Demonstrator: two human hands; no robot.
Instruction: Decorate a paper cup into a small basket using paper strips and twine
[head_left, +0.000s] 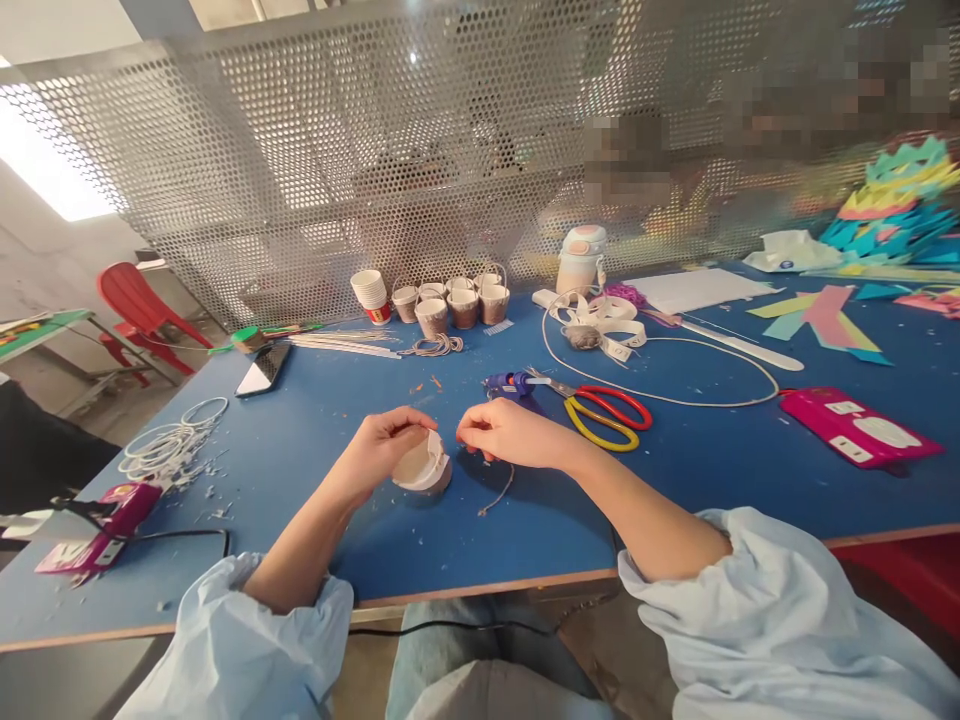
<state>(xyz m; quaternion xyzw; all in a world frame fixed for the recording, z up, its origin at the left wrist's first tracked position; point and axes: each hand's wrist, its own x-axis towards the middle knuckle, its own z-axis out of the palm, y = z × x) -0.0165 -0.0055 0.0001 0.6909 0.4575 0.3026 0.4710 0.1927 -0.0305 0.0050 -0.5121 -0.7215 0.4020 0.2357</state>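
My left hand point(390, 445) is closed on a small paper cup point(422, 468), its round pale face turned up toward me. A white flap or strip stands out at the cup's rim near my fingertips. Just right of the cup, my right hand point(499, 432) is pinched shut around a thin brown cord point(501, 500). The cord's loose end curves down to the table; the part inside my fingers is hidden. Beyond my right hand lie a blue glue gun point(510, 383) and scissors with red and yellow handles point(611, 418).
Small handled cups point(465, 308) and a stack of paper cups point(369, 295) stand behind. A bottle point(581, 260), tape measure point(619, 335), phone point(262, 370), coiled white cord point(161, 450), paper strips point(825, 318) and two pink power strips point(855, 428) lie around. A perforated metal screen point(300, 170) bounds the back.
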